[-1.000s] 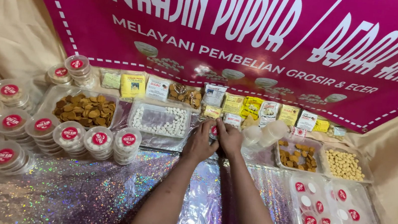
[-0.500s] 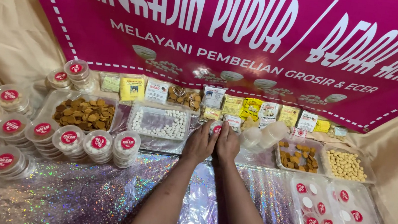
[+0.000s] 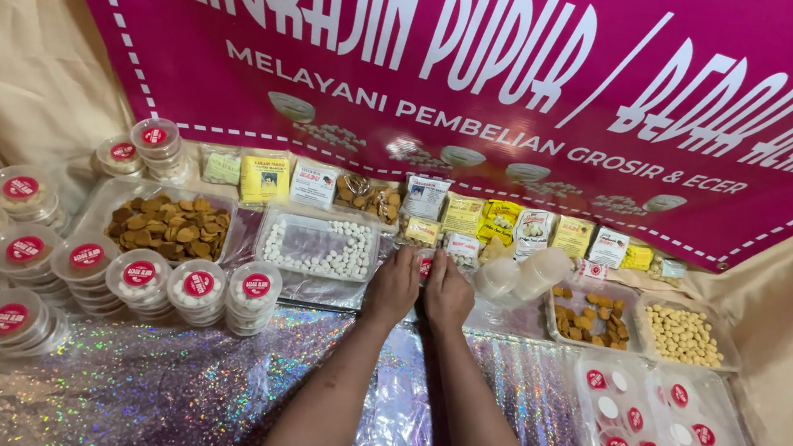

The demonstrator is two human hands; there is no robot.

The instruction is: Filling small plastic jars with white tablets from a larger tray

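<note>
Both my arms reach forward over a shiny holographic cloth (image 3: 193, 400). My left hand (image 3: 394, 286) and my right hand (image 3: 449, 290) lie side by side, thumbs together, closed around a small round container with a red-labelled lid (image 3: 424, 266) that shows only between the two hands. Just left of my left hand stands a clear tray of small white balls (image 3: 318, 246). Right of my right hand lie two empty clear cups (image 3: 521, 274) tipped on their sides.
Stacks of round red-lidded tubs (image 3: 138, 277) fill the left side. A tray of brown pieces (image 3: 169, 225) sits behind them. Trays of orange chunks (image 3: 591, 318) and pale balls (image 3: 680, 334) stand right, above a clear pack of small pots (image 3: 659, 427). Packets (image 3: 463, 216) line the pink banner (image 3: 494, 84).
My hands have stayed together on the small container and shifted slightly forward; the view has tilted a little, otherwise nothing moved.
</note>
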